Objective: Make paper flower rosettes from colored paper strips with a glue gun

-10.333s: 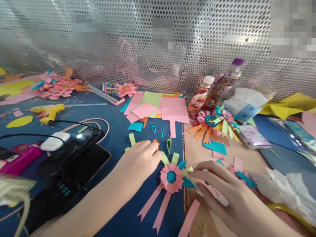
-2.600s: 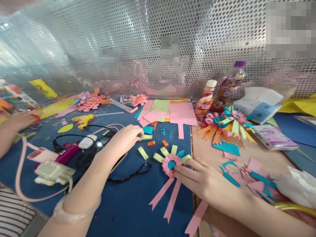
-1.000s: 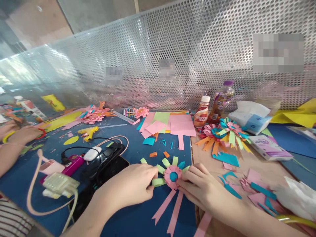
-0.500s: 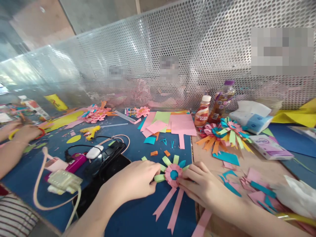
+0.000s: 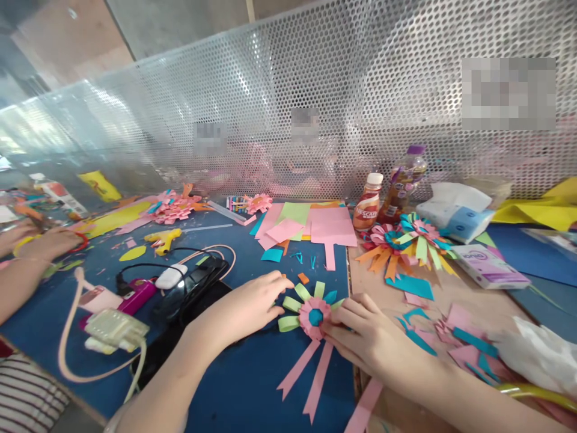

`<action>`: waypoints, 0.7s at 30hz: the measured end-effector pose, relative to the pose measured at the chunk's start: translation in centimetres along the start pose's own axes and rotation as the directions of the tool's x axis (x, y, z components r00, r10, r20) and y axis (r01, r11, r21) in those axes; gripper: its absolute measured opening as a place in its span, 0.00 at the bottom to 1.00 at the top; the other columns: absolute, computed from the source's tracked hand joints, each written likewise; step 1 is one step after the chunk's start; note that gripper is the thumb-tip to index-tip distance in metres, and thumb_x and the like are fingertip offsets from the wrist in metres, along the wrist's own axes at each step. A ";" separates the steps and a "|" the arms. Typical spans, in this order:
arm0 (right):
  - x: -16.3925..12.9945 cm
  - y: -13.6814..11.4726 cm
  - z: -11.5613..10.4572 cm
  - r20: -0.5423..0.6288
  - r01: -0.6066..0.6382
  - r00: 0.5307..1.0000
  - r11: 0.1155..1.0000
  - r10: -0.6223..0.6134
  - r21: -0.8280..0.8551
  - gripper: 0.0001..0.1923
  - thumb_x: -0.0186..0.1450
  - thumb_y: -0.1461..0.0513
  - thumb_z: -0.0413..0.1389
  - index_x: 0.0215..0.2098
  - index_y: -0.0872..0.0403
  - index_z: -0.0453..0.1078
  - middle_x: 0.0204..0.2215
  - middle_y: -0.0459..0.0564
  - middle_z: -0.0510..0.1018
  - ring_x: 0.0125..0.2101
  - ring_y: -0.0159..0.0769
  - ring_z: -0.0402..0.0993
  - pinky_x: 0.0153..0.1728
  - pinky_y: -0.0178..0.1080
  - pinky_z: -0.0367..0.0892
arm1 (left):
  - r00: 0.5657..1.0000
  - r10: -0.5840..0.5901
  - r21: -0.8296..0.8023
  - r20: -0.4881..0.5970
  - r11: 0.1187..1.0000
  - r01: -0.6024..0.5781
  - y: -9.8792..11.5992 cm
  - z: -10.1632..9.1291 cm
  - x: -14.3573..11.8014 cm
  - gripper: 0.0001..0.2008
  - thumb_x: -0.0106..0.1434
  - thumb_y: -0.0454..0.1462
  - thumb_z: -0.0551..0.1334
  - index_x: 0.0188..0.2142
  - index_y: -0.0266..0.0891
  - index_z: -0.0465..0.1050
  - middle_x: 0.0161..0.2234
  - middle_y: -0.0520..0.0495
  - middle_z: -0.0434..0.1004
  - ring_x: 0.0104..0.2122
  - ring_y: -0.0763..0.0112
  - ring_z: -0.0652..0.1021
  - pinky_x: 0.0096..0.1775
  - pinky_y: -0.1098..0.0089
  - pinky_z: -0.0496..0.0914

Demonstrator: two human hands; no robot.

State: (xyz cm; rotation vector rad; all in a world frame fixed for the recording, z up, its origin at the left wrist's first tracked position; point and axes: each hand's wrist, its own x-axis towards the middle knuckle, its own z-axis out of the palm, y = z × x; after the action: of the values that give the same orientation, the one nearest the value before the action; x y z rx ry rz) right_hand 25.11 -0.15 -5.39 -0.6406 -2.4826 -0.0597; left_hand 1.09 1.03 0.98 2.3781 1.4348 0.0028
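Note:
A paper rosette [image 5: 315, 317] lies on the blue table, with a pink pleated ring, a teal centre, light green loops and two pink notched tails. My right hand [image 5: 372, 331] grips its right edge between thumb and fingers. Just left of the green loops, my left hand [image 5: 250, 304] hovers with thumb and fingers apart, holding nothing. Its fingertips partly cover one small orange paper piece; another orange piece [image 5: 303, 278] lies above the rosette. Small teal strips [image 5: 312, 262] rest farther back.
Left are a tangle of cables, a magenta power strip [image 5: 139, 299] and a yellow glue gun [image 5: 164, 240]. Pink paper sheets [image 5: 333, 225], bottles [image 5: 368, 203] and finished rosettes [image 5: 421, 234] stand behind. A co-worker's hands [image 5: 49, 245] are at far left. Perforated metal backs the table.
My left hand has let go of the rosette's left loops and moved up and away, its fingers spreading toward the orange piece. My right hand keeps its grip.

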 end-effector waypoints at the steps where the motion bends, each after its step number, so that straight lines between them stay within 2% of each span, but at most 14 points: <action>1: 0.0 0.0 -0.1 0.000 0.001 1.000 1.000 -0.001 0.007 0.09 0.67 0.66 0.49 0.35 0.54 0.71 0.28 0.47 0.72 0.32 0.32 0.68 0.34 0.37 0.57 | 1.000 -0.001 -0.009 0.005 1.000 0.001 0.0 0.1 0.2 0.16 0.62 0.32 0.54 0.51 0.43 0.63 0.47 0.48 0.67 0.43 0.66 0.72 0.42 0.69 0.64; 6: 0.0 0.0 -0.3 0.014 0.008 1.000 1.000 -0.008 0.015 0.09 0.67 0.65 0.49 0.37 0.54 0.71 0.29 0.48 0.73 0.33 0.33 0.67 0.35 0.38 0.57 | 1.000 0.020 -0.034 -0.021 0.999 -0.021 0.4 0.2 0.5 0.10 0.63 0.31 0.51 0.41 0.40 0.67 0.40 0.49 0.68 0.37 0.69 0.72 0.38 0.70 0.64; 10: -0.1 0.1 0.0 0.017 0.002 1.000 1.000 -0.002 0.013 0.08 0.67 0.65 0.49 0.36 0.54 0.70 0.29 0.47 0.73 0.34 0.33 0.67 0.36 0.38 0.58 | 0.999 0.029 -0.030 -0.012 0.999 -0.030 0.7 0.0 0.6 0.09 0.63 0.29 0.50 0.36 0.39 0.67 0.38 0.50 0.68 0.34 0.72 0.71 0.35 0.72 0.62; 21: -0.1 0.0 -0.1 0.005 0.008 1.000 1.000 -0.008 0.012 0.09 0.67 0.66 0.49 0.37 0.54 0.71 0.31 0.49 0.74 0.35 0.33 0.68 0.38 0.39 0.59 | 0.999 0.040 -0.024 -0.009 0.999 -0.040 0.4 -0.1 0.8 0.12 0.62 0.28 0.49 0.37 0.39 0.69 0.38 0.50 0.68 0.36 0.71 0.72 0.38 0.71 0.64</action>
State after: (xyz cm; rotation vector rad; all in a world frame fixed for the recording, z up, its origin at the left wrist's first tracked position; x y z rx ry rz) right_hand 25.27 -0.19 -5.41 -0.6262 -2.4892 -0.0467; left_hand 1.83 1.57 1.11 2.3893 1.3830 0.0400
